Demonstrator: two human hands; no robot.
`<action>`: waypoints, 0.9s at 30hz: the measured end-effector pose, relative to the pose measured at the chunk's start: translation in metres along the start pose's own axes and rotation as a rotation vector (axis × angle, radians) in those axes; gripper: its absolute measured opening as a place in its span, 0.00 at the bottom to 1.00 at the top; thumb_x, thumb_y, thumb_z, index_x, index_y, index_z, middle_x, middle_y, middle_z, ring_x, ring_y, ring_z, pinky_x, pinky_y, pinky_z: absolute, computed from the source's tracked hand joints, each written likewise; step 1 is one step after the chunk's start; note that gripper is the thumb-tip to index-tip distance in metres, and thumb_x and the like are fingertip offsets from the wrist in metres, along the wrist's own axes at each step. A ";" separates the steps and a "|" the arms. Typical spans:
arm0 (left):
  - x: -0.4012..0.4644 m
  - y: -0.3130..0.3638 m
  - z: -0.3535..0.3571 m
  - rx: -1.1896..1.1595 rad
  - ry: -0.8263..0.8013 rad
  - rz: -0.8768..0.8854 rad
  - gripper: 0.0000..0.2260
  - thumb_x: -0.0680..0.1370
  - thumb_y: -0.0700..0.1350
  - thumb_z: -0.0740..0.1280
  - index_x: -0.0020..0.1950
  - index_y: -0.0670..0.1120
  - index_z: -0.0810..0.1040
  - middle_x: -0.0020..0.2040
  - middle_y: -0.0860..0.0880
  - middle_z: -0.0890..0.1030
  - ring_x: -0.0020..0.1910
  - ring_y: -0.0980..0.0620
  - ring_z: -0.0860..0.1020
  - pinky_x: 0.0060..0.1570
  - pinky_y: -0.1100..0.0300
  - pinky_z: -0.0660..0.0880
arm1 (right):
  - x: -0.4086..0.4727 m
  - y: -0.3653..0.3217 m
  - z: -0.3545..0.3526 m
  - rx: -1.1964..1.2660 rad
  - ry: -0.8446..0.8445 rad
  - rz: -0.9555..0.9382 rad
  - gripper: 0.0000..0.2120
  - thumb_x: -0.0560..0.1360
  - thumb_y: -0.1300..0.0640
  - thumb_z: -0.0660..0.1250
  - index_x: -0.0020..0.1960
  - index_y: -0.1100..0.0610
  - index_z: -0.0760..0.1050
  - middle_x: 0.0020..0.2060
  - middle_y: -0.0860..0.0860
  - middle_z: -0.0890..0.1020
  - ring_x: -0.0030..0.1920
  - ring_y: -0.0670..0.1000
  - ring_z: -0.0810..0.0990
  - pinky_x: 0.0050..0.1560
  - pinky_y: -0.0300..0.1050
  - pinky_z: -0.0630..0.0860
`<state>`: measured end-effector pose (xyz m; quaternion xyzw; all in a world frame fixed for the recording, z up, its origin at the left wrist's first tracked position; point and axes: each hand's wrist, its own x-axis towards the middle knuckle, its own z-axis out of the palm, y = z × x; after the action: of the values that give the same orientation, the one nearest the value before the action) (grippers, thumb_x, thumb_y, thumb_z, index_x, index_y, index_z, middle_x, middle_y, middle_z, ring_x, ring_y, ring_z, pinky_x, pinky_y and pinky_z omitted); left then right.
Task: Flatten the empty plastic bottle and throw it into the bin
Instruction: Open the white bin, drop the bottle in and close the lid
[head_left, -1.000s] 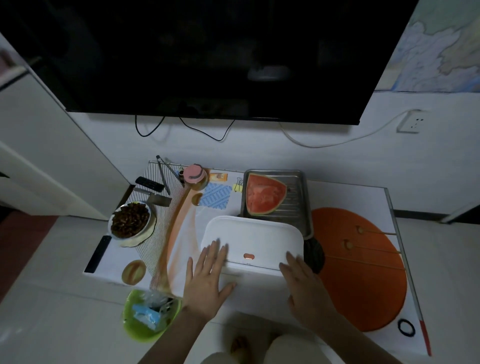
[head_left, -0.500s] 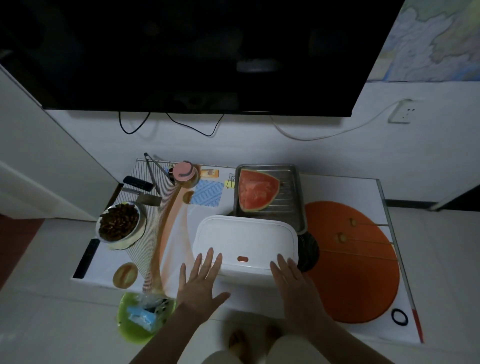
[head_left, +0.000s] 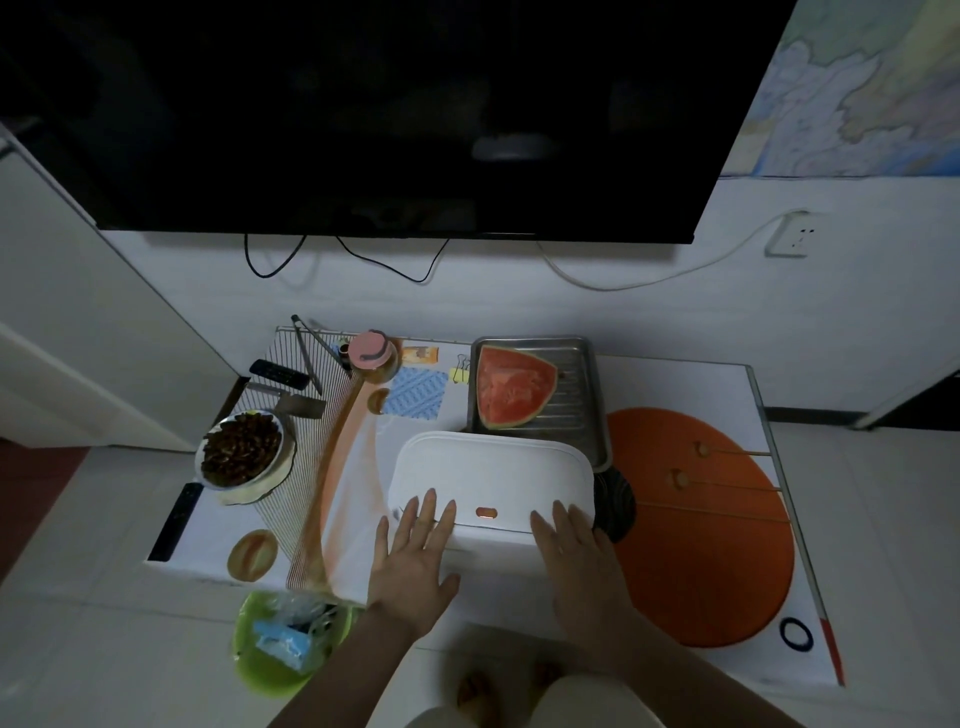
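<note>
A white container with a shut lid and a small orange button on its front stands at the near edge of the low table. My left hand and my right hand lie flat on the lid's near edge, fingers spread, holding nothing. A green bin stands on the floor to the left of my left arm. It holds crumpled clear plastic and a blue scrap. I cannot make out an empty bottle anywhere on the table.
Behind the container a metal tray holds a watermelon wedge. A bowl of dark snacks, a pink-capped jar and a remote sit to the left. A large dark TV hangs above.
Both hands stay flat on the lid's near edge. Only the view has shifted a little.
</note>
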<state>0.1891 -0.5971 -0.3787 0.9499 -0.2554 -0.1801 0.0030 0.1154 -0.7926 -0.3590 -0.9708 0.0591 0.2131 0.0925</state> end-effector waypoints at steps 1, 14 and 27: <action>0.002 0.001 -0.001 0.000 0.007 0.012 0.35 0.78 0.58 0.56 0.73 0.56 0.33 0.74 0.50 0.31 0.76 0.45 0.36 0.73 0.44 0.37 | 0.002 -0.003 -0.001 0.012 0.017 0.000 0.34 0.78 0.60 0.61 0.76 0.54 0.44 0.77 0.61 0.46 0.76 0.62 0.45 0.75 0.58 0.51; 0.016 0.001 0.010 0.039 -0.038 0.032 0.32 0.79 0.58 0.53 0.74 0.58 0.35 0.75 0.51 0.32 0.76 0.46 0.36 0.72 0.40 0.37 | 0.022 -0.030 -0.001 -0.112 0.170 -0.040 0.31 0.51 0.38 0.81 0.52 0.44 0.82 0.53 0.48 0.85 0.53 0.51 0.84 0.43 0.50 0.84; 0.012 0.003 -0.001 0.073 -0.047 0.056 0.31 0.79 0.60 0.51 0.74 0.58 0.34 0.76 0.49 0.33 0.76 0.45 0.36 0.72 0.41 0.36 | 0.013 -0.030 -0.002 -0.156 0.215 0.002 0.35 0.50 0.40 0.82 0.55 0.46 0.81 0.55 0.48 0.84 0.54 0.52 0.83 0.47 0.55 0.83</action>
<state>0.1972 -0.6055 -0.3817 0.9374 -0.2883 -0.1927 -0.0325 0.1325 -0.7645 -0.3581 -0.9923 0.0528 0.1118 0.0096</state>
